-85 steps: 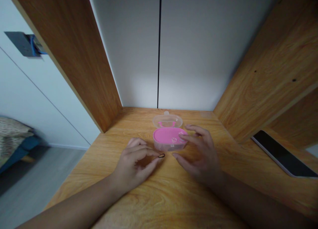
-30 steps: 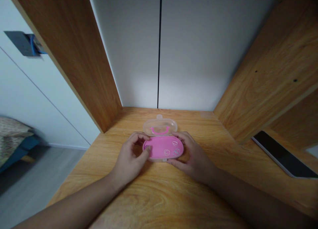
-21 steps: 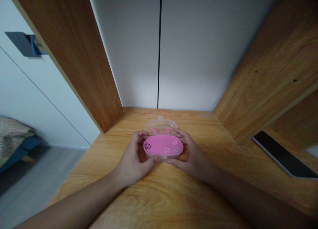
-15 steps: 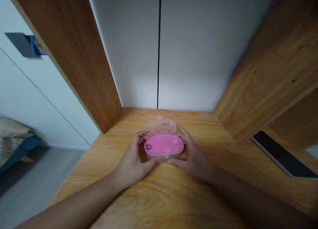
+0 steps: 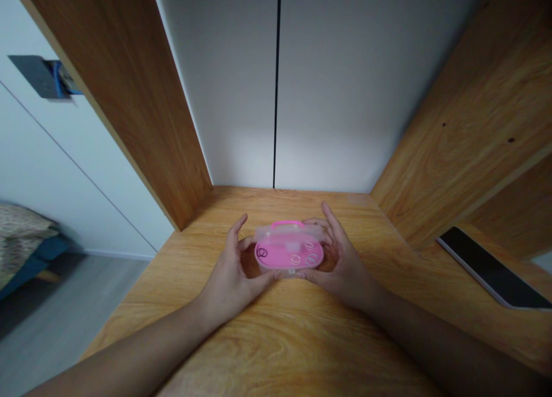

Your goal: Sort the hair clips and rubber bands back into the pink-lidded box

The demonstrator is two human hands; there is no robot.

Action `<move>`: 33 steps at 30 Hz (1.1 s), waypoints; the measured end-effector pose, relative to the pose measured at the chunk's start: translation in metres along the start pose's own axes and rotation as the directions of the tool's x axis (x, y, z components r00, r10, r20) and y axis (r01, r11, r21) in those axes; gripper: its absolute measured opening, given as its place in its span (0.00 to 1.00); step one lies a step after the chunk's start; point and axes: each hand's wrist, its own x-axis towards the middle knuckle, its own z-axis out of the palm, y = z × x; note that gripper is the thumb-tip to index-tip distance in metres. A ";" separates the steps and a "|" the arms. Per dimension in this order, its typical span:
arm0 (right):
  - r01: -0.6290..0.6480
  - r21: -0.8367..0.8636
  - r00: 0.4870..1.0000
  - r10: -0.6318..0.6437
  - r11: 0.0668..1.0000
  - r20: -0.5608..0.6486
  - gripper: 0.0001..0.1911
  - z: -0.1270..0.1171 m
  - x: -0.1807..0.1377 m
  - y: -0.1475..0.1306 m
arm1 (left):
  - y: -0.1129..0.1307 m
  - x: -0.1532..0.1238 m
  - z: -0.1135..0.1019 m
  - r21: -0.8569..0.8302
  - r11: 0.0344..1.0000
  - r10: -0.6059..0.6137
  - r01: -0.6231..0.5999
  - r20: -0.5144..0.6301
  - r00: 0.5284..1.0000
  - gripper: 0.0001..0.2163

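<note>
In the head view, a small oval box (image 5: 276, 261) of clear plastic with a pink tray inside sits between my hands. Its clear hinged lid (image 5: 263, 232), blurred by motion, is partly swung over the tray, with a pink handle (image 5: 287, 223) on top. Dark hair ties (image 5: 261, 252) lie on the tray's left, several pale ones (image 5: 311, 259) on its right. My left hand (image 5: 235, 270) grips the box's left side, thumb at the front, index finger raised. My right hand (image 5: 338, 265) grips the right side, thumb near the front clasp, index finger lifted.
A dark-screened phone (image 5: 491, 268) lies on the wooden tabletop (image 5: 259, 339) to the right. White panels (image 5: 241, 98) stand behind the box, with wooden side walls (image 5: 457, 155) left and right. An open wall socket (image 5: 43, 75) shows wiring at the far left.
The lid has swung up and forward from lying back behind the box to partly over the tray. Both index fingers have lifted. The box has shifted slightly right.
</note>
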 end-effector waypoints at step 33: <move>0.154 -0.353 0.985 -0.116 0.923 0.126 0.24 0.002 -0.001 -0.016 | 0.009 -0.003 -0.002 0.317 0.921 0.176 -0.226 0.177 0.968 0.31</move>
